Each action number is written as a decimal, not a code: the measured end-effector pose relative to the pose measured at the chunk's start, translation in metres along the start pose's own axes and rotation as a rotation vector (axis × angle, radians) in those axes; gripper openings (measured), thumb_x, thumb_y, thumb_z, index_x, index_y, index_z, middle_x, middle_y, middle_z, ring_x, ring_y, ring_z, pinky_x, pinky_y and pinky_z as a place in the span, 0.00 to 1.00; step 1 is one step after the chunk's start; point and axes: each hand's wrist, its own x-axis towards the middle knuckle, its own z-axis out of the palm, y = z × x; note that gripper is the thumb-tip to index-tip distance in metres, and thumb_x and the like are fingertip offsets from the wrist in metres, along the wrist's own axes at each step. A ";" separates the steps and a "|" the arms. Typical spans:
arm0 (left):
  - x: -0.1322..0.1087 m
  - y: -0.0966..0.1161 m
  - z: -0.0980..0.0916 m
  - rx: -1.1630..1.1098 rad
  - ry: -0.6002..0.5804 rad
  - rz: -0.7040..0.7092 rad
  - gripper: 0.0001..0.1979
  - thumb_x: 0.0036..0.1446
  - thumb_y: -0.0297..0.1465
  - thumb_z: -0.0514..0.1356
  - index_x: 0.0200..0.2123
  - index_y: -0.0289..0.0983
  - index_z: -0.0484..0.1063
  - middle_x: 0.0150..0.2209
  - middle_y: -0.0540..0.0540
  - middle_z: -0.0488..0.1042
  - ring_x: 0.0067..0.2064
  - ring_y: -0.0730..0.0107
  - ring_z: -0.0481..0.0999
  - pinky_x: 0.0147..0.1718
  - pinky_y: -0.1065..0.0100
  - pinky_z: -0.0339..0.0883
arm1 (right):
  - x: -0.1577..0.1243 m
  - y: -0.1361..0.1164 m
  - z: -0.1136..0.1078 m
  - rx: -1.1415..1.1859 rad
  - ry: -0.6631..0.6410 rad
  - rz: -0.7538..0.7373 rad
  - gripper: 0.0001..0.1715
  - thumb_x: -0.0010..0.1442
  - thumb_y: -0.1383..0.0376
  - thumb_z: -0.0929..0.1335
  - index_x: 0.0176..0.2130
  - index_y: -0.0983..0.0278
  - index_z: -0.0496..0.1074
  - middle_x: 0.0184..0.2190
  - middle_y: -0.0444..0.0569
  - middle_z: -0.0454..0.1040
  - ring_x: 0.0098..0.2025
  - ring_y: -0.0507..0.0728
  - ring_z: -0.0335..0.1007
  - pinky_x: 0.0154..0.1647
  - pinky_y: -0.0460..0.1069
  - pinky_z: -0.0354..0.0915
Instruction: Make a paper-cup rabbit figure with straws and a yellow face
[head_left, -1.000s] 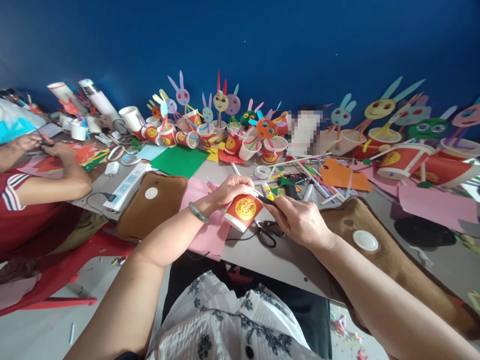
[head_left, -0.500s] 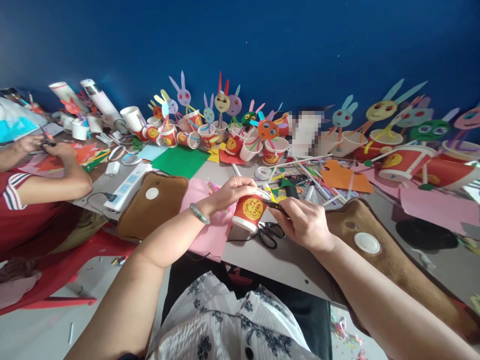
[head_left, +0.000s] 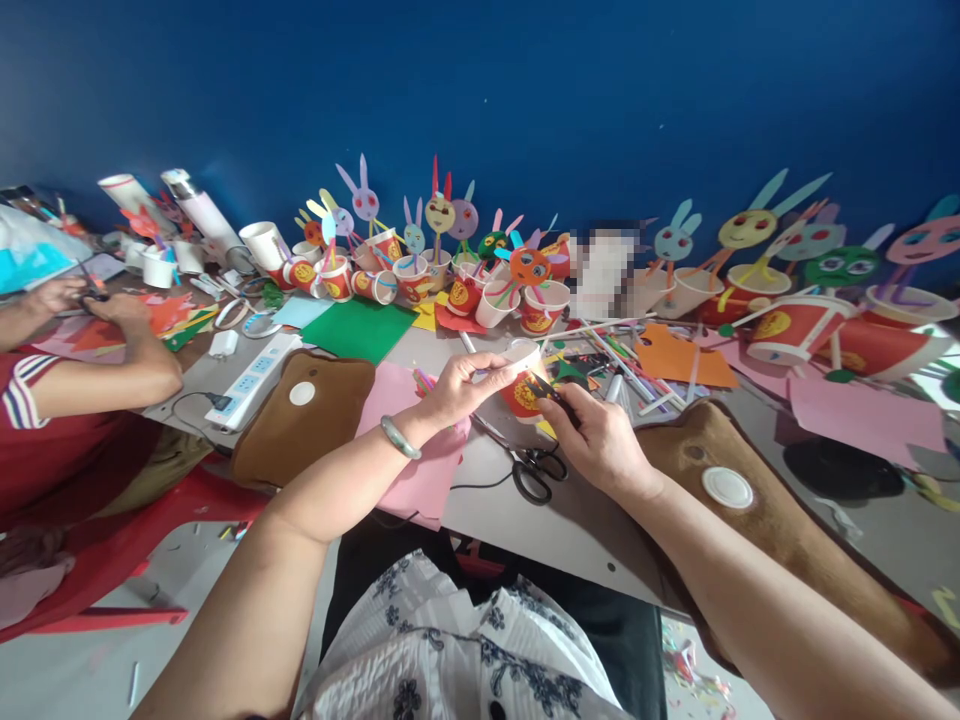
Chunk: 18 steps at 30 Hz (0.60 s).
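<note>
My left hand [head_left: 463,385], with a green bangle on the wrist, grips the rim of a red paper cup [head_left: 521,385] with a gold emblem, held bottom-up above the grey table [head_left: 585,520]. My right hand [head_left: 600,440] is closed on a small dark tool whose tip presses against the cup's side. Black-handled scissors [head_left: 534,470] lie on the table just below both hands. A pink paper sheet [head_left: 424,450] lies under my left wrist.
Rows of paper cups with rabbit-eared paper faces [head_left: 439,215] line the back of the table before a blue wall. Straws, coloured paper and a green sheet [head_left: 360,328] are scattered about. Brown cushions [head_left: 304,410] lie left and right. Another person's arm [head_left: 90,370] rests at left by a power strip [head_left: 251,365].
Both hands moved the cup up and farther from me. The cup has turned so its white base now points up, and the scissors below are more exposed.
</note>
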 end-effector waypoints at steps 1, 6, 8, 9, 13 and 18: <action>-0.001 0.000 0.001 0.017 -0.001 -0.004 0.21 0.57 0.50 0.66 0.33 0.36 0.79 0.33 0.47 0.79 0.37 0.69 0.76 0.40 0.68 0.69 | 0.000 0.000 0.000 -0.003 -0.004 0.004 0.21 0.68 0.49 0.61 0.33 0.60 0.66 0.22 0.44 0.68 0.22 0.53 0.62 0.26 0.48 0.57; -0.006 0.000 0.002 0.067 -0.018 -0.051 0.19 0.60 0.49 0.64 0.36 0.37 0.79 0.30 0.47 0.78 0.38 0.67 0.79 0.36 0.69 0.70 | 0.001 -0.002 -0.002 0.028 -0.034 0.019 0.21 0.69 0.49 0.60 0.32 0.60 0.66 0.22 0.44 0.68 0.22 0.53 0.62 0.27 0.48 0.58; -0.006 -0.001 0.003 0.069 -0.019 -0.037 0.19 0.61 0.49 0.63 0.36 0.37 0.79 0.33 0.46 0.79 0.40 0.66 0.79 0.37 0.68 0.71 | 0.001 -0.003 -0.003 0.052 -0.047 0.028 0.21 0.69 0.49 0.60 0.33 0.60 0.66 0.23 0.44 0.69 0.23 0.53 0.62 0.28 0.48 0.58; -0.006 -0.001 0.003 0.069 -0.020 -0.019 0.19 0.61 0.48 0.63 0.36 0.37 0.79 0.34 0.46 0.80 0.41 0.66 0.79 0.39 0.68 0.71 | 0.001 -0.004 -0.003 0.063 -0.052 0.032 0.21 0.69 0.49 0.60 0.33 0.60 0.65 0.23 0.44 0.69 0.23 0.53 0.62 0.28 0.48 0.58; -0.005 -0.004 0.004 0.065 -0.038 0.026 0.18 0.62 0.46 0.63 0.36 0.36 0.79 0.38 0.45 0.81 0.42 0.67 0.78 0.45 0.67 0.70 | 0.001 -0.005 -0.004 0.088 -0.052 0.032 0.21 0.69 0.49 0.61 0.31 0.60 0.64 0.21 0.43 0.67 0.22 0.52 0.61 0.27 0.47 0.57; -0.005 -0.005 0.005 0.019 -0.041 0.008 0.16 0.62 0.44 0.64 0.36 0.36 0.80 0.36 0.47 0.80 0.40 0.70 0.77 0.44 0.68 0.69 | 0.002 -0.005 -0.006 0.130 -0.050 0.021 0.22 0.69 0.49 0.61 0.31 0.60 0.67 0.20 0.43 0.68 0.22 0.52 0.61 0.26 0.47 0.58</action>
